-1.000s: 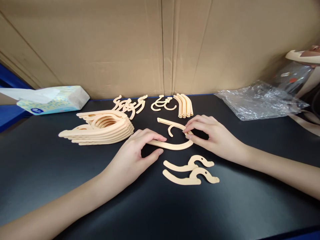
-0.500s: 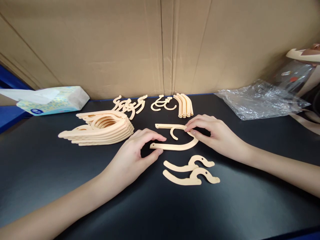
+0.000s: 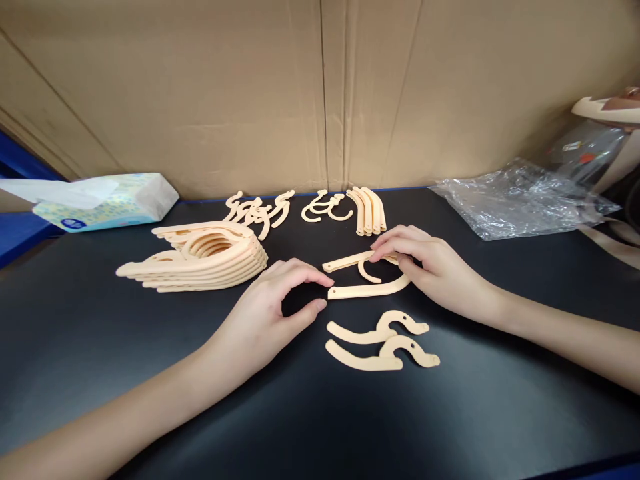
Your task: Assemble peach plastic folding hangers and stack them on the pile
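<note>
Gripping hanger at its bend with right hand, right of the stack, likely for controlling both sides; holding left hand, fingers parted, near its stack-side end, perhaps for steadying

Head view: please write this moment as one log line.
right hand: holding curved piece at bend | left hand: open, near one end
</note>
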Demonstrator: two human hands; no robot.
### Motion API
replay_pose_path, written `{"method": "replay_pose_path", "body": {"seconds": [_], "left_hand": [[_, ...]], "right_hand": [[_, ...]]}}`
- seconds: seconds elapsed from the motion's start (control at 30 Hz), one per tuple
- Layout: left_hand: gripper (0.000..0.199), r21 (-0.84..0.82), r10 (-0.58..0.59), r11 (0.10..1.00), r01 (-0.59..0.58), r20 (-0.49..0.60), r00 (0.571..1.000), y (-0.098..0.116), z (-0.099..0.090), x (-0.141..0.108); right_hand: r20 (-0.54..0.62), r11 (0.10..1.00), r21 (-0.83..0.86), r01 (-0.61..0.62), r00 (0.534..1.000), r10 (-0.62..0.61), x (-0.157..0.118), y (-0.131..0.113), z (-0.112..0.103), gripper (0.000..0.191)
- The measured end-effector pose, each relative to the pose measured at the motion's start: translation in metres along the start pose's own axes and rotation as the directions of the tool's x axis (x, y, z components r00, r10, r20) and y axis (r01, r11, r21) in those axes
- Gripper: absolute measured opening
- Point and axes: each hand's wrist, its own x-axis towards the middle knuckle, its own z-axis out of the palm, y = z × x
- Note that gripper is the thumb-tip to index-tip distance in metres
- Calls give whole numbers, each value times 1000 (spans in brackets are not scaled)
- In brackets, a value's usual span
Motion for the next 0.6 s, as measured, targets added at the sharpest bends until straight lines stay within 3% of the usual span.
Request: {"method": "replay_pose_path", "body": {"seconds": [0.37, 0.6], "left_hand": [[13, -29, 39, 999, -40, -25, 999, 6, -1, -2], [16, 54, 307, 950, -308, 24, 951, 13, 0, -10]], "right_hand": [[25, 999, -43, -12, 1000, 13, 0, -8, -2, 26], [37, 997, -74, 37, 999, -35, -1, 1, 1, 29]]}}
